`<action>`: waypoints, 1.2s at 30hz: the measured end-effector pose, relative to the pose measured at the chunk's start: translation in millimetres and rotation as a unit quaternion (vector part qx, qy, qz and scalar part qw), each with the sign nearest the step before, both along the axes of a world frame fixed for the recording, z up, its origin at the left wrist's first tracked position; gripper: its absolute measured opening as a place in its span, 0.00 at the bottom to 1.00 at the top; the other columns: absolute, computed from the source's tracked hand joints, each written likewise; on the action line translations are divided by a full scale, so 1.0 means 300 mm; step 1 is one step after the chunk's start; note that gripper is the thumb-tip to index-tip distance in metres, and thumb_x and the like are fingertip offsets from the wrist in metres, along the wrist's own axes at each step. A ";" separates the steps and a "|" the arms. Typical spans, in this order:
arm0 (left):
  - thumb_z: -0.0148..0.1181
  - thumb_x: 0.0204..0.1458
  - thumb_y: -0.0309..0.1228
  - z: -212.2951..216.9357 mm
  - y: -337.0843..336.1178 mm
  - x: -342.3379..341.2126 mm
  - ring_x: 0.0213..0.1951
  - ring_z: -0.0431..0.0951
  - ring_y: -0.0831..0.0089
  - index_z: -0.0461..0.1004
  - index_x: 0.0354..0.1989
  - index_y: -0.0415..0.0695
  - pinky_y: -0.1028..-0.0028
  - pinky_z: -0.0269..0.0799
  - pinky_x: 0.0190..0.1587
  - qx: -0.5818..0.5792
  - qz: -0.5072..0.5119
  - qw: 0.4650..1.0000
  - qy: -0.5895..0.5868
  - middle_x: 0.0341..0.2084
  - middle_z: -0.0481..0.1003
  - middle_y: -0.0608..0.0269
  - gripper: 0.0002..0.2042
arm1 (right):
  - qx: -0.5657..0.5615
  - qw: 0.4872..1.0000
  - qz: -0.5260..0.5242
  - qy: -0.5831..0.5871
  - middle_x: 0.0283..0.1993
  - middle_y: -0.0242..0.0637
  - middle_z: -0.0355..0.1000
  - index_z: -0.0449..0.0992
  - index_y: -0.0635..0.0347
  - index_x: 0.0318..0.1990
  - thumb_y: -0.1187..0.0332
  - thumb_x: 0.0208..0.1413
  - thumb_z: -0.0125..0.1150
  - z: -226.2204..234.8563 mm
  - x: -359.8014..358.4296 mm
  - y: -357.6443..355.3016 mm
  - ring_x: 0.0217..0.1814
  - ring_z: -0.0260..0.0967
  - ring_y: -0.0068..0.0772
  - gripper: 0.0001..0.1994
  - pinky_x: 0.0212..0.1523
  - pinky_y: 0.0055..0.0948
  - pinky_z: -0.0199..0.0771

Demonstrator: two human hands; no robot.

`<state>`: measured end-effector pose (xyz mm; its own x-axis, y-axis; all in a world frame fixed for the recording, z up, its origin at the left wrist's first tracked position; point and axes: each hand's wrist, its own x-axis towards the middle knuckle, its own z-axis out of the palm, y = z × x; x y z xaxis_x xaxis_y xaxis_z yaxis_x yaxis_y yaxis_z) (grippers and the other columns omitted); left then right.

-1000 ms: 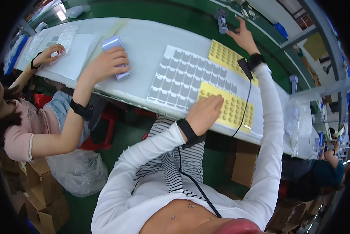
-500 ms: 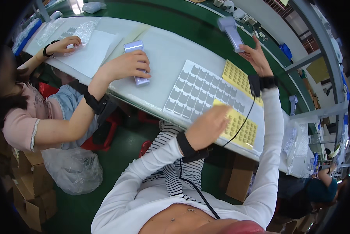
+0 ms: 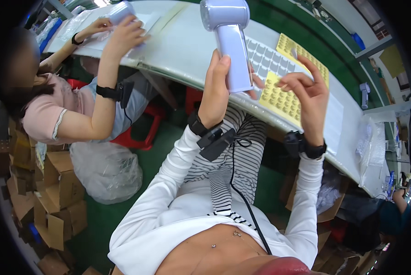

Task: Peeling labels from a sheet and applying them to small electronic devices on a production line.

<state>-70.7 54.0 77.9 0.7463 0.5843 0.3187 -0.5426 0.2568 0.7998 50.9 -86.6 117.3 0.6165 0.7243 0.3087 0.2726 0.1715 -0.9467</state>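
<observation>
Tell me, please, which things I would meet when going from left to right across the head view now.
Cardboard box, plastic bag, left hand holding a purple device, right hand, similar device.

The handheld device [image 3: 236, 62] looks smooth, glossy plastic; the boxes [image 3: 70, 187], matt cardboard; the bag [image 3: 107, 173], crinkled plastic.

Bright, fairly even light. White highlights streak the glossy lavender handheld appliance [image 3: 235, 59] at upper centre. A co-worker's hand [image 3: 125, 37], upper left, is motion-blurred. Fisheye distortion curves the white worktable [image 3: 180, 50]; black darkens the corners.
</observation>
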 end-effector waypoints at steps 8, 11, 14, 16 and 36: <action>0.33 0.61 0.45 0.038 -0.051 -0.030 0.17 0.69 0.72 0.61 0.40 0.38 0.82 0.55 0.12 -0.040 -0.095 0.988 0.116 0.25 0.69 0.58 0.20 | -0.118 0.947 0.213 -0.211 0.30 0.34 0.72 0.73 0.69 0.33 0.71 0.52 0.59 0.125 0.004 0.019 0.33 0.69 0.22 0.08 0.40 0.23 0.70; 0.35 0.61 0.43 0.036 -0.067 -0.019 0.16 0.67 0.75 0.60 0.41 0.39 0.82 0.55 0.12 -0.009 -0.107 0.986 0.128 0.24 0.68 0.59 0.18 | -0.143 0.926 0.235 -0.257 0.28 0.36 0.71 0.73 0.68 0.32 0.69 0.52 0.59 0.129 0.024 0.023 0.32 0.70 0.24 0.09 0.39 0.24 0.70; 0.35 0.61 0.43 0.041 -0.076 -0.015 0.15 0.67 0.76 0.61 0.42 0.40 0.82 0.55 0.12 0.007 -0.118 0.981 0.153 0.24 0.68 0.60 0.17 | -0.198 0.916 0.264 -0.230 0.29 0.32 0.68 0.70 0.67 0.30 0.71 0.52 0.59 0.156 0.024 0.021 0.35 0.65 0.23 0.07 0.45 0.25 0.66; 0.35 0.61 0.42 0.040 -0.080 -0.010 0.15 0.66 0.78 0.61 0.44 0.41 0.82 0.54 0.12 0.014 -0.110 0.982 0.151 0.23 0.67 0.61 0.17 | -0.208 0.908 0.267 -0.246 0.29 0.32 0.68 0.70 0.67 0.29 0.71 0.52 0.59 0.169 0.019 0.024 0.35 0.65 0.23 0.08 0.45 0.25 0.66; 0.35 0.61 0.42 0.025 -0.085 -0.004 0.16 0.67 0.75 0.59 0.43 0.40 0.82 0.57 0.14 0.023 -0.115 0.982 0.145 0.25 0.68 0.58 0.16 | -0.183 0.861 0.223 -0.418 0.28 0.36 0.69 0.70 0.68 0.32 0.76 0.50 0.58 0.159 -0.008 0.027 0.30 0.68 0.30 0.05 0.36 0.26 0.69</action>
<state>-71.9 28.5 85.3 0.9204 0.3792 0.0957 -0.2223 0.3060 0.9257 48.6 -78.6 165.1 -0.0758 0.9747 0.2104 0.8700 0.1677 -0.4636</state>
